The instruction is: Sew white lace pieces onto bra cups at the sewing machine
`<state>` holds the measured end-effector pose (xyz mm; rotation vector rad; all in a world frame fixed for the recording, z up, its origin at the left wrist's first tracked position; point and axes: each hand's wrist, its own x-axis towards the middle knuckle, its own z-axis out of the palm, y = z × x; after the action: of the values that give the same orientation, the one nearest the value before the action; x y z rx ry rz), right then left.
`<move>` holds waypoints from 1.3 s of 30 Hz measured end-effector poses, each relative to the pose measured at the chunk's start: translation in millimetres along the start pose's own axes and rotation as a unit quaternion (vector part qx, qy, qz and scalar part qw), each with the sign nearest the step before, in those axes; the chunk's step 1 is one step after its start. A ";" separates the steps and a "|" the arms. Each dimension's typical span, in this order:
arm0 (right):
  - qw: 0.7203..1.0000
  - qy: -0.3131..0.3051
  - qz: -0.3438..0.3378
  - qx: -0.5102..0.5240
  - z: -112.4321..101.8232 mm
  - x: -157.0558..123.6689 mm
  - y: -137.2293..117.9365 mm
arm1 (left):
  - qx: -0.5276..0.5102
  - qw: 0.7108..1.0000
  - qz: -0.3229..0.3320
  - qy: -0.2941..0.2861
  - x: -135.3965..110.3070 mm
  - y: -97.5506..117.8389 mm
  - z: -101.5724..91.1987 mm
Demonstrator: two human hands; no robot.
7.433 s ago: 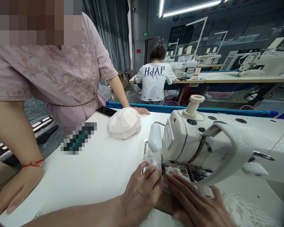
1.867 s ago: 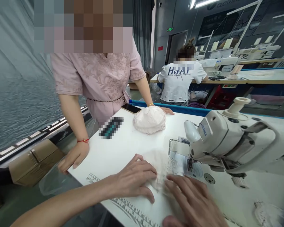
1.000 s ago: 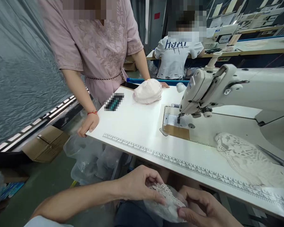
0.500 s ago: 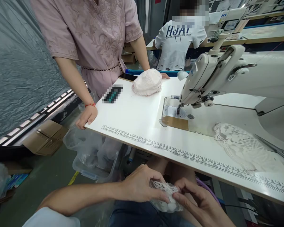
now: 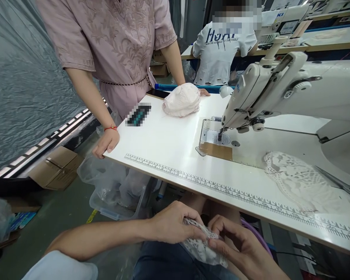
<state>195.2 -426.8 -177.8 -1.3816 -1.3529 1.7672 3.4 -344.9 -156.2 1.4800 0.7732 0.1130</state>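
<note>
Both my hands are low over my lap, below the front edge of the white sewing table. My left hand is closed, pinching the top of a small white lace piece. My right hand pinches the same lace piece from the right with curled fingers. The lace hangs crumpled between the two hands. The white sewing machine stands on the table above, its needle area with nothing under it.
A heap of white lace and scissors lie at the table's right. A pink padded cup and a phone sit at the far edge. A person in a pink dress leans on the table's left corner; another person sits behind. Boxes and plastic bags are on the floor left.
My hands drew the lace piece off the table from beside the needle and down to my lap. Since then the fingers have shifted slightly on the lace, bunching it.
</note>
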 end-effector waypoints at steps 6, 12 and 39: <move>1.000 -0.005 0.010 0.020 -2.2 3.7 -6.4 | -0.036 0.998 -0.002 -0.059 4.2 3.1 -7.1; 0.997 -0.071 0.027 0.022 -14.5 5.7 -22.6 | -0.087 0.993 -0.077 -0.031 7.2 4.8 -4.6; 0.996 -0.081 0.006 0.022 -14.1 -30.5 3.5 | -0.219 0.956 -0.194 -0.031 -5.8 -20.8 7.9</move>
<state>219.4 -448.5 -168.4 -1.2477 -1.3821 1.9412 -4.8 -357.4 -173.8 0.8908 0.9064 -0.0578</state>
